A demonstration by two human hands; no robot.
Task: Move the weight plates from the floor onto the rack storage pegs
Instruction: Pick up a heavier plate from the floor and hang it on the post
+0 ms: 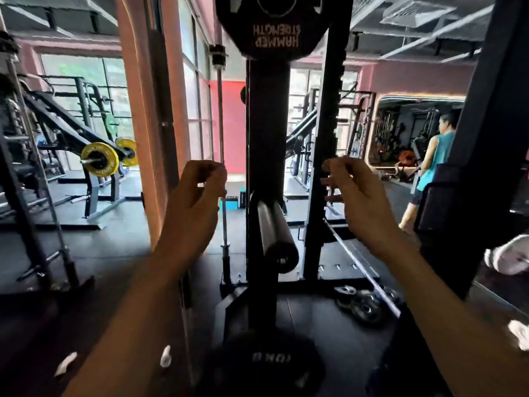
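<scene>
Black rubber weight plate (274, 21) already hangs above the bare steel storage peg (276, 233). Left hand (194, 199) and right hand (360, 199), loosely curled, hold nothing beside this peg. Another black plate (266, 365) below it and small plates (363, 305) on the floor remain, likely unracked.

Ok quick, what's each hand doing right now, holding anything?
Left hand: raised, fingers loosely curled, holding nothing.
Right hand: raised, fingers loosely curled, holding nothing.

You face a rack upright (267, 133) of matt black painted metal. Its bare storage peg (274, 227) is smooth brushed steel with a soft sheen, capped in dull black. The plate above (276, 27) looks like matt black rubber (white lettering printed on it). The small plates on the floor (362, 303) show greyish worn metal, and the floor (120, 242) is dull dark rubber matting.
</scene>
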